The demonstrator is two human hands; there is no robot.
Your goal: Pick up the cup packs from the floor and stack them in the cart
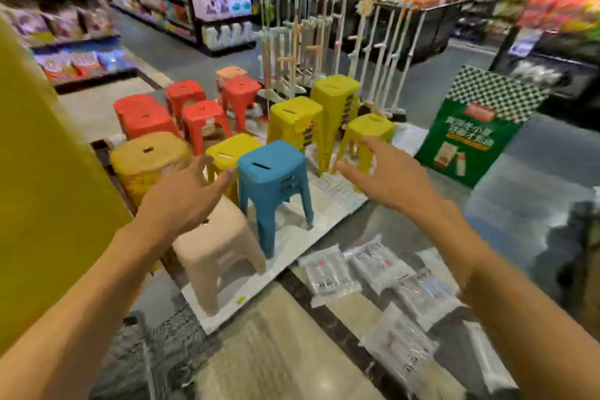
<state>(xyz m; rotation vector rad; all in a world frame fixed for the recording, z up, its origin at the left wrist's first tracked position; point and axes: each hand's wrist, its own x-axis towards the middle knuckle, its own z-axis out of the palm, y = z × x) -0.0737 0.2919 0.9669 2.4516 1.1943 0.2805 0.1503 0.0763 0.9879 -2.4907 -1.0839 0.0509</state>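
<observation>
Several clear plastic cup packs (pixel 376 265) lie scattered on the glossy floor at the lower right, some overlapping. My left hand (pixel 181 195) hovers in the air above a beige stool, fingers spread, holding nothing. Over to the right my right hand (pixel 386 172) is also raised with straight fingers and is empty, well above the packs. The wire mesh of a cart (pixel 152 347) shows blurred at the bottom left, below my left forearm.
A white mat (pixel 292 243) on the floor carries stacked plastic stools: a blue stack (pixel 272 178), a beige one (pixel 214 250), yellow and red ones behind. A green sign board (pixel 474 133) leans at the right. Mop racks and store shelves stand further back.
</observation>
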